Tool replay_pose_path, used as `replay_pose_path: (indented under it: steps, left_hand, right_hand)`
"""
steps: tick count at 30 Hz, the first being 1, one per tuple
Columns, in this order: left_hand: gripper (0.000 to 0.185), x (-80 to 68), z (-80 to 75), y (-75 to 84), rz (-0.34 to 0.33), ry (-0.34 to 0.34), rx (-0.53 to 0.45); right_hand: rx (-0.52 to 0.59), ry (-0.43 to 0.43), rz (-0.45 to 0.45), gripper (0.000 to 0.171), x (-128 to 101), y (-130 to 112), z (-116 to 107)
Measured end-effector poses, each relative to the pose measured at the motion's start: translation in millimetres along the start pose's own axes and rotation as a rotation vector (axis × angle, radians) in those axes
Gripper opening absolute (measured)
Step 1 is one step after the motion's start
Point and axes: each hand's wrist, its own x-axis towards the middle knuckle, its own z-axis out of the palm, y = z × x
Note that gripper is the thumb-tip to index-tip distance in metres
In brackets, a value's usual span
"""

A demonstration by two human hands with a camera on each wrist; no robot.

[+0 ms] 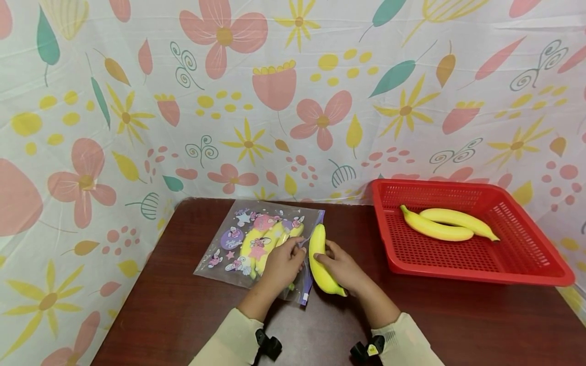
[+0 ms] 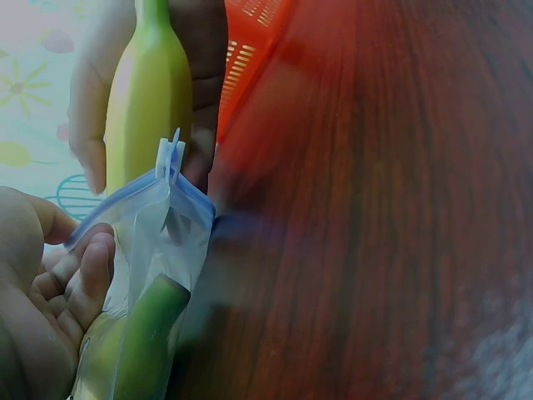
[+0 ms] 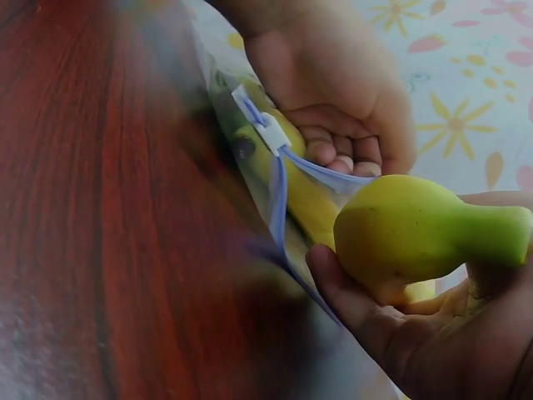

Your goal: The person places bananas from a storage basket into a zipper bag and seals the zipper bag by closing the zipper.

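A clear printed zip bag (image 1: 220, 264) with a purple zip edge lies on the table, bananas (image 1: 249, 249) inside it. My left hand (image 1: 282, 262) pinches the upper layer of the bag at its mouth, lifting the zip edge; in the left wrist view the mouth gapes, with the white slider (image 2: 171, 158) at the near end. My right hand (image 1: 343, 267) grips a yellow banana (image 1: 318, 259) between thumb and fingers, right at the bag's opening. In the right wrist view the stem end of that banana (image 3: 408, 233) points toward the camera.
A red plastic basket (image 1: 476, 277) stands at the right on the brown wooden table (image 1: 151, 310), holding two bananas (image 1: 439, 229). Behind the table hangs a white cloth (image 1: 274, 168) with flowers and leaves.
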Motion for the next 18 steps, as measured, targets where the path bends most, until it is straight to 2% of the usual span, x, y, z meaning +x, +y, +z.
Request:
replay_pose_path:
  steps: [8, 18]
  left_hand:
    - [0.034, -0.7, 0.4, 1.3, -0.005, 0.003, 0.030]
    - [0.034, -1.2, 0.8, -0.4, 0.002, 0.002, 0.043]
  right_hand:
    - [0.108, -0.083, 0.005, 0.066, 2.3, 8.6, 4.0]
    - [0.181, -0.083, 0.019, 0.063, 1.0, 11.9, 6.5]
